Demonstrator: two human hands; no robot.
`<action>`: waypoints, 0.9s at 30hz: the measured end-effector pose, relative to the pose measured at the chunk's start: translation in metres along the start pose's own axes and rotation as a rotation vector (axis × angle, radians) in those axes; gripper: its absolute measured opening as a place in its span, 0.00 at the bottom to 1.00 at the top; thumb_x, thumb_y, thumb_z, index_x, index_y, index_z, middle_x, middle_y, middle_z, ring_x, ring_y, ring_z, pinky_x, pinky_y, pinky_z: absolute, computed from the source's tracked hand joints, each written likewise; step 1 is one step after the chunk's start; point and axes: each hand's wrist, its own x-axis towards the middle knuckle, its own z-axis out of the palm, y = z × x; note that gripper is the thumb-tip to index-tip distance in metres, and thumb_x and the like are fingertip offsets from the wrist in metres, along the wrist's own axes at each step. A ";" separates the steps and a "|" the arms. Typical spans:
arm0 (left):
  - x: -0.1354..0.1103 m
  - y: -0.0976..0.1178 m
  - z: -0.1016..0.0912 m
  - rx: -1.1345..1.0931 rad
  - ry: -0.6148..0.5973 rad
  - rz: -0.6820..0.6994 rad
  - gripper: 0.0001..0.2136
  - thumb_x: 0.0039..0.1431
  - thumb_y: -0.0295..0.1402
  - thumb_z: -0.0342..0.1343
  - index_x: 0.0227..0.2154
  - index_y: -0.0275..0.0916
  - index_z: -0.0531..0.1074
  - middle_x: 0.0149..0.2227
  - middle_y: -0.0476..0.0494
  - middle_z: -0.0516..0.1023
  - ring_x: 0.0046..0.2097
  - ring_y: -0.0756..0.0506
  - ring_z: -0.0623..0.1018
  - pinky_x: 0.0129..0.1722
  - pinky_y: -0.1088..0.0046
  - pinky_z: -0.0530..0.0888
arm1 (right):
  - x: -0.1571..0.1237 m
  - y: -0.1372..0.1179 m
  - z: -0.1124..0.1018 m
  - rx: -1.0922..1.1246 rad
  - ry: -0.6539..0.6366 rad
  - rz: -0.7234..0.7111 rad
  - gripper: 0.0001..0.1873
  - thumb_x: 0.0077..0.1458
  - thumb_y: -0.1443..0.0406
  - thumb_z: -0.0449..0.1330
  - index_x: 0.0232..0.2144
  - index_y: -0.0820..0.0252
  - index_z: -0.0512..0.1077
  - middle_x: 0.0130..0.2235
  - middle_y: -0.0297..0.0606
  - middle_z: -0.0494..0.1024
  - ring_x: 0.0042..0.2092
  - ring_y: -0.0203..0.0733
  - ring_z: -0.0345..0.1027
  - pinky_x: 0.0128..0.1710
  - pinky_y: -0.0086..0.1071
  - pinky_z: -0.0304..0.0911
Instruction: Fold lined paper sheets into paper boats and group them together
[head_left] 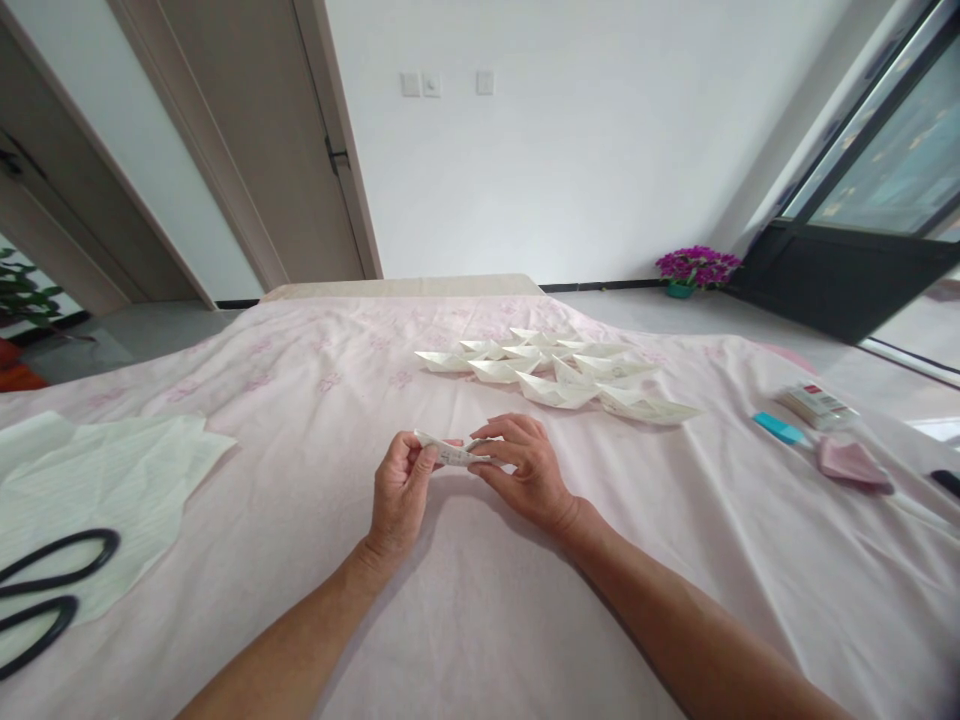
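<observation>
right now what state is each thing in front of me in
folded paper, pinched between both hands
left hand, shut on its left end
right hand, shut on its right end
paper boats, folded, clustered together
paper sheets, flat, unfolded
scissors, lying on the sheets, blades out of view
flower pot, upright

No lettering can be read
The folded paper (454, 452), pinched between the left hand (401, 492) and the right hand (526, 470), carries faint grey printed marks, too small and blurred to make out. The small packet (816, 403) on the pink sheet (480, 610) at the right shows a red patch and dark lines like a label, but no word or number is legible.
</observation>
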 end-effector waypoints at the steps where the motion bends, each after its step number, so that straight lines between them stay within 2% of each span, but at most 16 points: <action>1: 0.001 -0.001 0.000 0.007 0.009 -0.006 0.11 0.62 0.41 0.56 0.33 0.39 0.66 0.34 0.46 0.80 0.38 0.46 0.79 0.43 0.66 0.76 | 0.000 0.000 0.000 0.014 -0.011 0.006 0.03 0.56 0.63 0.64 0.34 0.51 0.78 0.39 0.34 0.80 0.43 0.41 0.70 0.48 0.39 0.58; 4: 0.002 -0.005 -0.001 -0.012 0.056 -0.019 0.12 0.60 0.42 0.57 0.33 0.39 0.66 0.29 0.51 0.75 0.33 0.49 0.77 0.40 0.70 0.77 | -0.001 0.000 0.003 0.042 -0.042 0.059 0.04 0.56 0.64 0.64 0.30 0.55 0.76 0.33 0.34 0.80 0.37 0.39 0.70 0.43 0.36 0.58; 7: 0.004 -0.008 0.000 -0.070 0.090 -0.053 0.12 0.59 0.42 0.58 0.33 0.39 0.65 0.29 0.53 0.73 0.32 0.51 0.76 0.38 0.72 0.77 | -0.002 -0.001 0.005 0.036 -0.072 0.218 0.05 0.52 0.64 0.65 0.28 0.57 0.73 0.30 0.34 0.78 0.34 0.39 0.68 0.39 0.34 0.58; 8: 0.005 -0.008 0.000 -0.084 0.097 -0.067 0.12 0.59 0.42 0.58 0.33 0.39 0.65 0.29 0.53 0.73 0.32 0.51 0.76 0.37 0.72 0.77 | -0.002 -0.002 0.006 0.051 -0.084 0.290 0.05 0.50 0.65 0.66 0.31 0.57 0.72 0.30 0.33 0.77 0.33 0.39 0.68 0.37 0.33 0.58; 10: 0.006 -0.009 0.000 -0.092 0.108 -0.093 0.13 0.58 0.43 0.59 0.34 0.39 0.65 0.29 0.53 0.74 0.31 0.51 0.76 0.36 0.72 0.77 | -0.002 -0.003 0.006 0.124 -0.126 0.420 0.14 0.48 0.65 0.66 0.39 0.57 0.72 0.32 0.32 0.77 0.33 0.38 0.68 0.35 0.31 0.58; 12: 0.008 -0.010 -0.001 -0.074 0.111 -0.118 0.14 0.57 0.43 0.59 0.35 0.39 0.66 0.29 0.52 0.75 0.30 0.51 0.77 0.33 0.73 0.77 | -0.002 -0.003 0.007 0.223 -0.209 0.485 0.17 0.49 0.65 0.64 0.44 0.56 0.71 0.33 0.31 0.77 0.32 0.37 0.68 0.33 0.29 0.58; 16: 0.014 -0.014 -0.003 -0.043 0.134 -0.180 0.16 0.54 0.44 0.61 0.37 0.38 0.66 0.28 0.50 0.76 0.28 0.49 0.77 0.29 0.74 0.76 | 0.001 -0.002 0.011 0.373 -0.346 0.556 0.11 0.52 0.64 0.61 0.39 0.58 0.73 0.31 0.32 0.77 0.29 0.35 0.66 0.28 0.27 0.55; 19: 0.020 -0.017 -0.005 -0.041 0.150 -0.230 0.19 0.52 0.43 0.62 0.42 0.38 0.66 0.28 0.49 0.77 0.28 0.48 0.78 0.29 0.73 0.76 | 0.003 -0.001 0.012 0.446 -0.385 0.608 0.11 0.55 0.62 0.57 0.40 0.60 0.74 0.28 0.32 0.75 0.26 0.34 0.64 0.25 0.27 0.53; 22: 0.026 -0.020 -0.009 -0.003 0.145 -0.251 0.23 0.53 0.40 0.61 0.50 0.38 0.64 0.29 0.49 0.77 0.29 0.48 0.78 0.30 0.72 0.76 | 0.004 -0.001 0.012 0.362 -0.360 0.585 0.13 0.58 0.63 0.53 0.42 0.60 0.74 0.29 0.34 0.76 0.28 0.36 0.65 0.27 0.28 0.54; 27: 0.035 -0.029 -0.017 0.249 0.128 -0.196 0.28 0.54 0.33 0.58 0.58 0.40 0.61 0.33 0.46 0.78 0.27 0.49 0.77 0.26 0.75 0.74 | 0.002 -0.003 0.014 0.111 -0.363 0.501 0.16 0.60 0.65 0.53 0.50 0.57 0.69 0.29 0.31 0.74 0.29 0.36 0.65 0.29 0.29 0.53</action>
